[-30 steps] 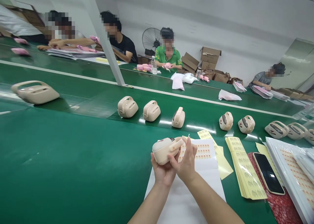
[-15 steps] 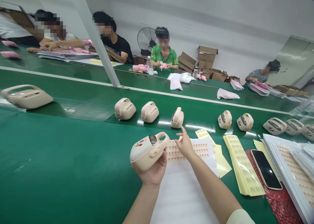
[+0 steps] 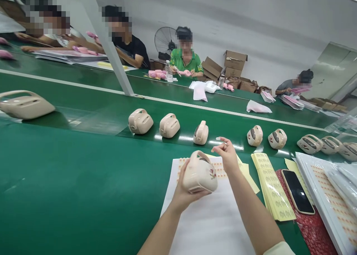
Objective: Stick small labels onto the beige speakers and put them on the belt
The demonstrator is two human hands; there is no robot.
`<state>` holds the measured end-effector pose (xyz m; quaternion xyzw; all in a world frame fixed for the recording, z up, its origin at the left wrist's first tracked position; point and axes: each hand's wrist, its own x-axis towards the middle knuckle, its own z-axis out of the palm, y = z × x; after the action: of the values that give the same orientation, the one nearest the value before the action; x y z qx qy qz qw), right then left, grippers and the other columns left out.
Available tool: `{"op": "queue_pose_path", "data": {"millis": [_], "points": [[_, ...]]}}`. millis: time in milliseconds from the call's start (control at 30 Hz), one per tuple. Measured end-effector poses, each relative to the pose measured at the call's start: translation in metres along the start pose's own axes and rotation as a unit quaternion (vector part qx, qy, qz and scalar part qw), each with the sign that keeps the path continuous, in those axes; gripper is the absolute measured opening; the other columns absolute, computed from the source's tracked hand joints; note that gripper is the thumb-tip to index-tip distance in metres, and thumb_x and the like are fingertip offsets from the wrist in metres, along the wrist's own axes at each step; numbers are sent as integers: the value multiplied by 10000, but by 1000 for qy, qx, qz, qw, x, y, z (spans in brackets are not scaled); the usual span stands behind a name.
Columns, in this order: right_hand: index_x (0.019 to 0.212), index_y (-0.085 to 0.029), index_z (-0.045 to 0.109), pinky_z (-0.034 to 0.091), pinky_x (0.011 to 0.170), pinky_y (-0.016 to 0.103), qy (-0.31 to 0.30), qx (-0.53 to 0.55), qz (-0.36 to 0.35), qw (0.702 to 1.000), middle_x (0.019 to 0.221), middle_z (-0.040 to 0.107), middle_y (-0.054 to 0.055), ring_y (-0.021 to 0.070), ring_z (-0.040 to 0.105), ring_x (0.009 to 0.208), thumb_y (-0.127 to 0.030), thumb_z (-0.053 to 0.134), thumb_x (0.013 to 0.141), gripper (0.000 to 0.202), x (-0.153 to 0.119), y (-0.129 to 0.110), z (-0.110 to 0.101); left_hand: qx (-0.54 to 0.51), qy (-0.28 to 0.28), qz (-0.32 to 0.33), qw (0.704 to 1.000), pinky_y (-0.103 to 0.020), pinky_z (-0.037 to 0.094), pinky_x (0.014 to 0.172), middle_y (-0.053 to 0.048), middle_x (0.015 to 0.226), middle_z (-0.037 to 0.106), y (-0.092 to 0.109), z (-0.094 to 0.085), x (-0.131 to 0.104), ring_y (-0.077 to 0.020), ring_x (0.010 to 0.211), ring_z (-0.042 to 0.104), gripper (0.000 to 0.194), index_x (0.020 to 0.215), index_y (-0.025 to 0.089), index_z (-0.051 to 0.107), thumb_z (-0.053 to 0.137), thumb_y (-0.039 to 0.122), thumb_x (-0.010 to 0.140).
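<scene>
My left hand point(image 3: 185, 193) holds a cream plastic device point(image 3: 200, 175) with a loop handle from the left and below. Its rounded end, with a small red printed motif, faces me and to the right; the handle points up and away. Under it lies a white sheet point(image 3: 208, 217) with rows of small orange stickers point(image 3: 220, 169), partly covered by the device. My right hand point(image 3: 228, 156) is raised just right of the device, apart from it, thumb and index finger spread. A small pale spot shows at the index fingertip; I cannot tell whether it is a sticker or the nail.
Similar devices point(image 3: 170, 125) stand in a row on the green belt point(image 3: 231, 130). Right of the sheet lie yellow sticker sheets point(image 3: 272, 188), a phone point(image 3: 298, 191) on red bubble wrap, and bagged sheets point(image 3: 323, 195). Several co-workers sit across; a slanted post point(image 3: 111, 50) rises on the left.
My left hand has moved right and turned the device, so its rounded end now faces me. My right hand has shifted right and slightly up.
</scene>
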<state>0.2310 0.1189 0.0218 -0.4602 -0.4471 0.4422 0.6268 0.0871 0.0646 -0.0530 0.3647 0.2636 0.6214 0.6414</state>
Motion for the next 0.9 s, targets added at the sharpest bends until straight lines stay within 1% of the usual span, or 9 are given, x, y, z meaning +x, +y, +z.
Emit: {"op": "queue_pose_path", "data": {"millis": [33, 100, 133, 200, 367, 567, 700, 800, 900], "points": [[953, -205, 494, 432, 657, 293, -44, -4, 11, 999, 540, 552, -89, 140, 583, 603, -259, 666, 595, 401, -5, -11, -3, 43, -27, 3, 999, -475, 443, 879, -48, 1228, 541, 1, 4, -2, -345, 1114, 483, 916, 1206, 333, 496, 765, -3, 398], [957, -211, 512, 424, 588, 272, -127, -32, 36, 991, 531, 542, -94, 127, 565, 545, -241, 681, 587, 408, -17, -26, -7, 116, -80, -5, 990, -505, 405, 908, -57, 1230, 528, 3, 9, -3, -346, 1107, 480, 893, 1194, 342, 510, 757, -6, 410], [963, -211, 519, 415, 557, 259, -153, -50, 44, 986, 532, 542, -93, 119, 551, 522, -228, 681, 589, 408, -23, -29, -8, 144, -98, -14, 985, -516, 394, 911, -63, 1218, 533, 4, 11, -4, -345, 1094, 487, 874, 1190, 340, 515, 756, 1, 421], [977, -207, 526, 401, 519, 242, -175, -81, 52, 980, 541, 554, -86, 107, 530, 498, -207, 673, 598, 407, -33, -29, -10, 171, -108, -26, 979, -534, 386, 902, -73, 1209, 538, 5, 13, -5, -347, 1069, 500, 886, 1205, 338, 502, 759, 7, 425], [1006, -205, 520, 403, 516, 234, -173, -110, 49, 977, 549, 555, -81, 102, 518, 499, -213, 657, 630, 401, -43, -17, -17, 148, -97, -48, 983, -531, 354, 923, -106, 1199, 552, 4, 11, -5, -371, 1074, 498, 854, 1176, 289, 545, 773, 17, 399], [985, -208, 522, 387, 512, 222, -142, -159, -7, 977, 575, 521, -73, 90, 466, 503, -200, 618, 672, 327, -49, -13, -17, 201, -98, -31, 974, -493, 384, 906, -92, 1205, 549, 2, 11, -5, -362, 1085, 500, 853, 1173, 306, 537, 786, 47, 400], [948, -220, 519, 439, 546, 248, -106, -199, -70, 972, 603, 534, -55, 113, 524, 554, -196, 566, 714, 240, -57, -5, -16, 130, -72, -33, 988, -500, 343, 948, -116, 1184, 555, -3, 9, -3, -383, 1114, 478, 821, 1112, 258, 592, 776, -5, 356], [986, -239, 526, 478, 586, 294, -94, -266, -176, 943, 676, 592, -13, 149, 571, 630, -192, 529, 756, 235, -62, 4, -19, 107, -62, -36, 992, -506, 287, 994, -103, 1196, 546, -3, 9, -3, -380, 1166, 435, 794, 1081, 260, 608, 764, -22, 355], [1138, -265, 479, 491, 717, 397, -108, -334, -270, 897, 880, 644, 49, 205, 586, 791, -210, 539, 771, 376, -67, 8, -24, 128, -65, -17, 989, -513, 253, 1014, -71, 1228, 529, 0, 11, -5, -362, 1197, 406, 786, 1091, 290, 595, 757, -18, 386]]}}
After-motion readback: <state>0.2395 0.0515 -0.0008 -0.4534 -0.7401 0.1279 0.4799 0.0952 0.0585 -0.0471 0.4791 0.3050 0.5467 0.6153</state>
